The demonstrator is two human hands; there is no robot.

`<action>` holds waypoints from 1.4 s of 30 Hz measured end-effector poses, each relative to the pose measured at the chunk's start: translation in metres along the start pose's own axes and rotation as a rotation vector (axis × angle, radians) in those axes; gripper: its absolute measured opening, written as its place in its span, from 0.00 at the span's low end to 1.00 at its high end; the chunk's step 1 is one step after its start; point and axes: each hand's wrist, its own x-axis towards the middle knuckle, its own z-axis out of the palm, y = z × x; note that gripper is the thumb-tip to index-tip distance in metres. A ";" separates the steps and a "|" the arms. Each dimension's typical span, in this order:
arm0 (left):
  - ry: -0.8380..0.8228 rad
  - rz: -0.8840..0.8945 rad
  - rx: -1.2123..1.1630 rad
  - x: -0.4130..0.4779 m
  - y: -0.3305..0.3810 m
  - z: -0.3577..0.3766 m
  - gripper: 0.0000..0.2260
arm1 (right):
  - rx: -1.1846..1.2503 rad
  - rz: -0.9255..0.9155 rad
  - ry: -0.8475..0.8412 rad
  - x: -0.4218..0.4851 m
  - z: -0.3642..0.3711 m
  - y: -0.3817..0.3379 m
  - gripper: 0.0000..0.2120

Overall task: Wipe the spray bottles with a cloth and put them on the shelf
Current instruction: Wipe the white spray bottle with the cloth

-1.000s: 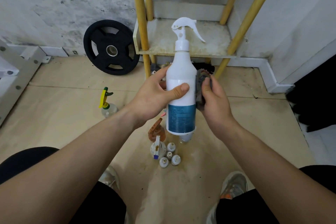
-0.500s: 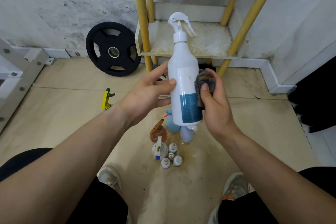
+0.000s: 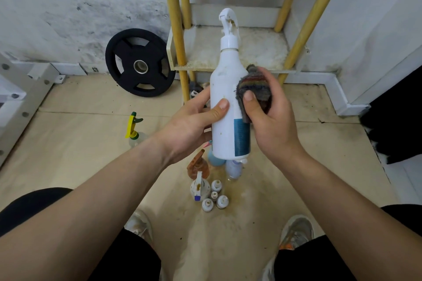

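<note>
My left hand (image 3: pixel 194 123) grips a tall white spray bottle (image 3: pixel 225 89) with a blue label, held upright in front of me. Its white trigger head points up toward the shelf. My right hand (image 3: pixel 269 121) presses a dark striped cloth (image 3: pixel 254 88) against the bottle's right side. Behind the bottle is the low shelf board (image 3: pixel 258 48) of a rack with yellow posts; its dirty surface holds nothing. On the floor stand a yellow-and-green spray bottle (image 3: pixel 133 129), an orange-brown spray bottle (image 3: pixel 198 165) and a small white spray bottle (image 3: pixel 200 187).
Several small white bottles (image 3: pixel 215 197) cluster on the floor between my shoes. A pale bottle (image 3: pixel 233 169) and a blue one (image 3: pixel 214 159) sit under the held bottle. A black weight plate (image 3: pixel 139 66) leans on the wall. A white metal frame (image 3: pixel 20 91) stands at left.
The bottle has been turned in my left hand, so its trigger head and label now face away to the right. The cloth has slid higher on the bottle's side.
</note>
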 end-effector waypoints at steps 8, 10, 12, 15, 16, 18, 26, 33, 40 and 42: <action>0.278 0.096 -0.004 0.005 0.001 0.001 0.17 | -0.163 -0.014 -0.115 -0.015 0.011 0.018 0.24; 0.330 0.091 -0.018 0.005 0.004 -0.004 0.17 | -0.233 -0.055 -0.201 -0.026 0.013 0.025 0.27; 0.346 0.077 0.000 0.003 0.003 -0.005 0.17 | -0.288 -0.082 -0.243 -0.031 0.013 0.029 0.29; 0.335 0.080 0.046 0.003 -0.002 -0.002 0.17 | -0.287 -0.072 -0.226 -0.027 0.012 0.027 0.28; 0.320 0.088 0.073 0.003 -0.003 0.000 0.17 | -0.258 -0.044 -0.195 -0.024 0.012 0.024 0.27; 0.271 0.099 0.122 0.003 -0.007 0.004 0.19 | -0.187 0.016 -0.105 -0.015 0.011 0.019 0.24; 0.135 -0.008 0.062 0.003 -0.005 0.005 0.18 | 0.185 0.182 0.083 0.006 0.008 0.018 0.10; 0.106 -0.072 -0.036 -0.001 -0.011 0.007 0.17 | 0.215 0.142 0.058 0.007 0.006 0.014 0.18; 0.235 0.026 -0.061 0.004 -0.006 0.002 0.19 | -0.155 -0.068 -0.133 -0.015 0.004 0.013 0.26; 0.305 0.045 -0.056 0.007 -0.001 -0.003 0.19 | -0.246 -0.126 -0.198 -0.028 0.008 0.019 0.29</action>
